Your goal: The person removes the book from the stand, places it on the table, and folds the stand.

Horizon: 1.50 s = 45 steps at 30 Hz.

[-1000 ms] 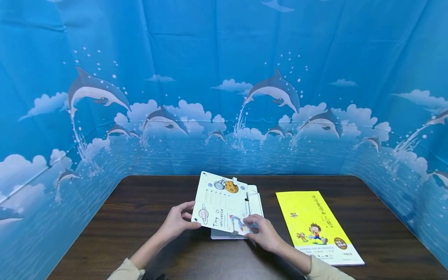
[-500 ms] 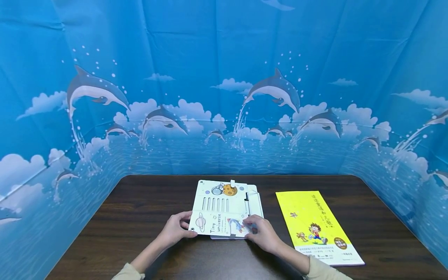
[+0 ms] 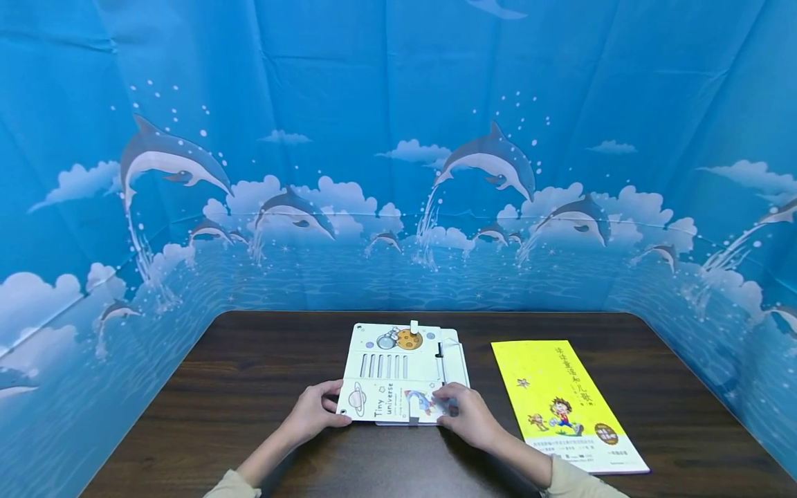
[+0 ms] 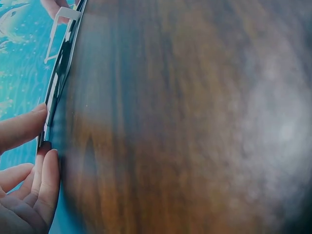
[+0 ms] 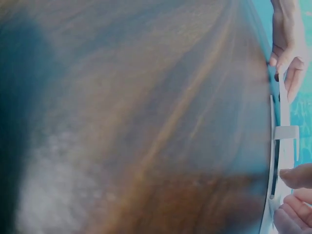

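A white book stand with an astronaut, a planet and the words "Tiny universe" lies near the middle of the table. Its printed front panel sits shifted left over a white base, which shows along the right side. My left hand pinches the panel's near left corner, thumb on top and fingers beneath, as the left wrist view shows. At the near right corner, beside the rocket picture, my right hand pinches the stand's edge. A small white page clip juts from the near edge between the hands.
To the right lies a yellow book with a cartoon child on its cover. The dark wood table has rounded far corners, and a blue dolphin-print curtain hangs behind it.
The front panel's left side has come down from a raised tilt and now lies nearly level over the base. My left hand has moved down with it; the right hand has stayed put.
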{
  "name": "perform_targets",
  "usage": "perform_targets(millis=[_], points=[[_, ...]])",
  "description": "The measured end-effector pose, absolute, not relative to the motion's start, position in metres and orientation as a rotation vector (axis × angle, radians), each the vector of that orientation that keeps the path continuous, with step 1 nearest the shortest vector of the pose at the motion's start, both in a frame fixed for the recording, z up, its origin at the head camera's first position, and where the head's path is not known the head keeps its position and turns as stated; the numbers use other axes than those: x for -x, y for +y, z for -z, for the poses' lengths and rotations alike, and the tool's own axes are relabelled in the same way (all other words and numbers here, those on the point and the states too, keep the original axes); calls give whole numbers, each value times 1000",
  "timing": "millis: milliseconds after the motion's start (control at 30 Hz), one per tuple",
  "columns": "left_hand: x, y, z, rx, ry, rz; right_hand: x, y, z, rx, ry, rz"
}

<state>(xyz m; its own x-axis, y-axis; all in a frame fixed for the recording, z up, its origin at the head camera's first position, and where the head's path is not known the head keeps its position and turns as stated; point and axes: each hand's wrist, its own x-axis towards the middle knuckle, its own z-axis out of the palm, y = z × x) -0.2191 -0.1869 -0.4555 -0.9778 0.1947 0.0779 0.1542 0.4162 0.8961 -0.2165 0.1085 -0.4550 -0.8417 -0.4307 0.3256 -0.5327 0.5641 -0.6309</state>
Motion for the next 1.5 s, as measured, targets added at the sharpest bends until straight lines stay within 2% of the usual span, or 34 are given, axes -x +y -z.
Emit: perform_targets(millis=[167,433,567,1133,1500], points=[[218,-186,459,-336,2610,-1637,217,114,449,-785,-2637,-1226],[216,-185,460,-300,2645,-1618,230,133,449,-460,-2632,-1219],[215,-185,460,-294,2648,-1611,234,141,457,-401,-2672,-1245],[216,-184,461,-331,2614,-1633,241,146,466,-510,-2724,-1230],[216,-187,456,-303,2637,-1632,253,140,453,-763,-2758,-1113]])
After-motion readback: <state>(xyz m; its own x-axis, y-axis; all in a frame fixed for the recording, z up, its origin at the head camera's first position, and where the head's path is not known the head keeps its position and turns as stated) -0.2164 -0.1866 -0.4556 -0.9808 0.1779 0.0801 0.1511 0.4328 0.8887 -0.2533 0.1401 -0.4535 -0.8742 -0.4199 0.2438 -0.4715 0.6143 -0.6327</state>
